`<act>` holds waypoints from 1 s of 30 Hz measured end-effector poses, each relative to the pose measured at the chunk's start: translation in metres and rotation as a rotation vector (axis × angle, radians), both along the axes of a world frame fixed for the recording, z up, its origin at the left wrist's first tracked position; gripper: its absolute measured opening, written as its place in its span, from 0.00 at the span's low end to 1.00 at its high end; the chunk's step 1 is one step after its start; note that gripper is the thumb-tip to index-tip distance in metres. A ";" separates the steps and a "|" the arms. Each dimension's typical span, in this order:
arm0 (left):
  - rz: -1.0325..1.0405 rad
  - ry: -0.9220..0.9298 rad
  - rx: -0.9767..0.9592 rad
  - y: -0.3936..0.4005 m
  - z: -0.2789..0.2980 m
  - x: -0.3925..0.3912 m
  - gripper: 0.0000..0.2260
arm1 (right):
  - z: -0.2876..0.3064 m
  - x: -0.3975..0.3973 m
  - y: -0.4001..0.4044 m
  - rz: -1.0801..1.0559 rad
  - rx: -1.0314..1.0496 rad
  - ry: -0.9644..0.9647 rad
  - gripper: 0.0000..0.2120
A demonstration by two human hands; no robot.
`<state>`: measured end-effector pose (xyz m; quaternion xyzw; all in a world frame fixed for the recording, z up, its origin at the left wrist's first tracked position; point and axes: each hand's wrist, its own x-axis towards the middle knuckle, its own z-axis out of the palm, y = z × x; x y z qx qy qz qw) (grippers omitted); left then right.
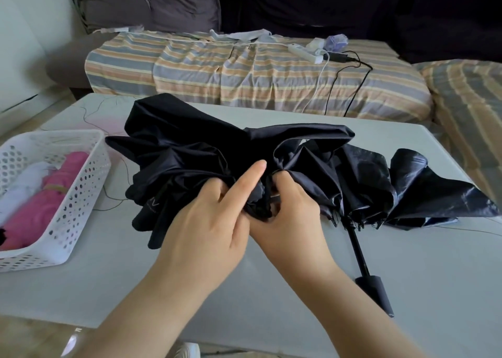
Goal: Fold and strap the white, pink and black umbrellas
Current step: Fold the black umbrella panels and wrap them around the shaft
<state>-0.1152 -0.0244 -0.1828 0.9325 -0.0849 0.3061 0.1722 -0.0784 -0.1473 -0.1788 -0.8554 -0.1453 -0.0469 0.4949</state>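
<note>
The black umbrella (195,151) lies loose and unfolded across the middle of the grey table (135,281), its shaft and black handle (376,289) pointing toward me on the right. My left hand (209,219) grips a bunch of the black canopy cloth, its forefinger stretched out straight. Right beside it, my right hand (290,216) pinches the canopy folds with curled fingers. A pink umbrella (46,205) and a white umbrella (25,184) lie folded in the white basket (73,203) at the left.
A sofa bed with a striped cover (244,78) runs behind the table. On it lie a white power strip (305,53) and black and white cables (342,86) that hang toward the table's far edge. Thin threads trail across the table near the basket.
</note>
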 end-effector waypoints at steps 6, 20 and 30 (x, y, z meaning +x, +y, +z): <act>-0.082 0.026 -0.078 0.005 0.000 0.001 0.24 | 0.005 0.002 -0.012 0.117 0.085 0.128 0.18; -0.121 -0.057 -0.038 0.018 0.003 0.012 0.15 | 0.005 0.006 -0.033 0.007 0.145 -0.104 0.19; -0.107 -0.140 -0.028 0.019 0.003 0.013 0.12 | 0.003 0.026 -0.059 -0.082 -0.445 -0.692 0.05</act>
